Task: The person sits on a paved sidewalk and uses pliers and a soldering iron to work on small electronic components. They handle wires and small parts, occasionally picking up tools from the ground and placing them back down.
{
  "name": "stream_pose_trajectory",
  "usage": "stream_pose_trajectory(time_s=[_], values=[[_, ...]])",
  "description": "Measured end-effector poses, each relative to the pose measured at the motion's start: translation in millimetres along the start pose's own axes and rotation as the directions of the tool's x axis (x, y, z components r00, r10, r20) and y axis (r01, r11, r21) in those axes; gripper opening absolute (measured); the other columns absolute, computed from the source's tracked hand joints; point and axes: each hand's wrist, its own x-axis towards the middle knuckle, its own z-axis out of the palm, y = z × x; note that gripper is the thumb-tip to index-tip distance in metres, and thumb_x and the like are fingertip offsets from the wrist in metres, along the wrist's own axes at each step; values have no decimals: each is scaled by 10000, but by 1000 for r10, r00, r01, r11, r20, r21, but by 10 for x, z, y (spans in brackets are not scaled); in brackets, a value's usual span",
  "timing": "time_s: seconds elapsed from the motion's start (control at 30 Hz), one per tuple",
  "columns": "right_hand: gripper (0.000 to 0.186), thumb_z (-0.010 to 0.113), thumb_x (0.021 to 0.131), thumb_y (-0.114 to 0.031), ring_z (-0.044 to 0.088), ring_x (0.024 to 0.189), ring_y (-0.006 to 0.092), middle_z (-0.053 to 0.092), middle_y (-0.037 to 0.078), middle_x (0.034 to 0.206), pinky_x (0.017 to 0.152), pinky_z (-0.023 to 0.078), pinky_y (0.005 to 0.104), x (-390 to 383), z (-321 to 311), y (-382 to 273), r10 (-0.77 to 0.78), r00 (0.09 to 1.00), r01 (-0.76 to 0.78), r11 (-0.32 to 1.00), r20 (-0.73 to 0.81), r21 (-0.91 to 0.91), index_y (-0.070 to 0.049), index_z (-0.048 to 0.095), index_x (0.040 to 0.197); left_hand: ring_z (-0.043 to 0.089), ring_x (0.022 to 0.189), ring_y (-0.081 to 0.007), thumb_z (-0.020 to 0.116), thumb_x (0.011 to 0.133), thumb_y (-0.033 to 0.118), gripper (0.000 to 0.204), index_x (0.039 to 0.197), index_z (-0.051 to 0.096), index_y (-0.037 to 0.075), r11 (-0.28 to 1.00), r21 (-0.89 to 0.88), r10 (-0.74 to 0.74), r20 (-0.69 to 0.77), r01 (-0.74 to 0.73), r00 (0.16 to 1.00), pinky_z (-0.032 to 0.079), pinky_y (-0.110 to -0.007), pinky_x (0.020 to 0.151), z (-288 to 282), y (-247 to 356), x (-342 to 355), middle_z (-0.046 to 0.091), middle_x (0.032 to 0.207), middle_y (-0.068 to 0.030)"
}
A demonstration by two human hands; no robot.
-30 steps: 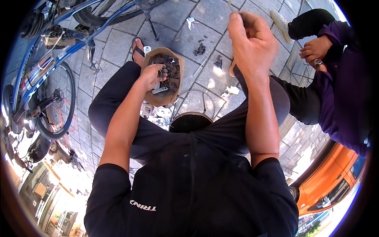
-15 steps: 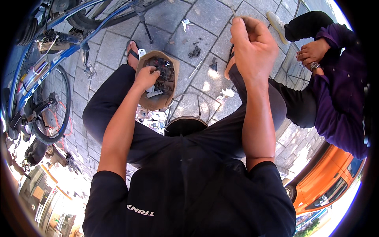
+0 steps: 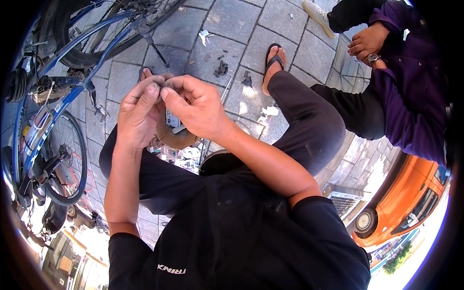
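The left hand and right hand meet at their fingertips above a brown box, partly hiding it; anything between the fingers is too small to tell. Packets lie just beside the box on the paving. A blue bike stands at left. At right, a purple sleeve shows above an orange car in the view.
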Motion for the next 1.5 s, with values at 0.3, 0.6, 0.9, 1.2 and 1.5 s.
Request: stream_pose_trajectory(time_s=[0.3,0.6,0.9,1.2,1.5], values=[[363,703,911,-320,764,895,355,786,218,949,850,590,437,806,-1863,1489,181,828,-521,597,-530,-610,3,805,1042,721,962,-272,693,1061,247,345,1251,684,-40,923,311,222,45,-225,974,585,-398,835,48,509,527,720,1202,-190],[363,674,941,-252,690,1153,419,701,208,1252,1000,545,525,1583,-3104,1787,117,921,-377,31,-371,-926,-112,726,1272,666,785,-224,731,1031,320,365,1168,666,-12,977,191,91,33,-96,995,557,-354,715,82,510,639,679,1049,-177],[242,652,946,-207,687,1127,421,685,178,1222,959,559,526,2087,-3353,2000,336,938,-49,-122,-88,-991,-57,715,1125,682,807,-213,704,1049,333,380,1128,666,-37,999,49,-4,29,2,1000,579,-324,704,144,623,922,675,1058,-196],[312,660,870,-225,720,1032,470,758,269,1071,940,572,502,2434,-2671,1195,204,961,-202,56,-187,-978,16,762,1041,680,873,-225,655,1079,301,268,1151,663,43,974,-201,-71,182,107,981,576,-335,723,163,831,1102,668,1136,-141],[217,719,985,-145,707,796,165,769,98,956,696,561,304,2144,-825,-1552,-82,995,34,824,-60,-565,28,745,1113,669,718,-160,675,1059,346,331,1188,677,40,982,-190,33,223,10,974,553,-295,611,350,828,1056,699,1070,-87]])
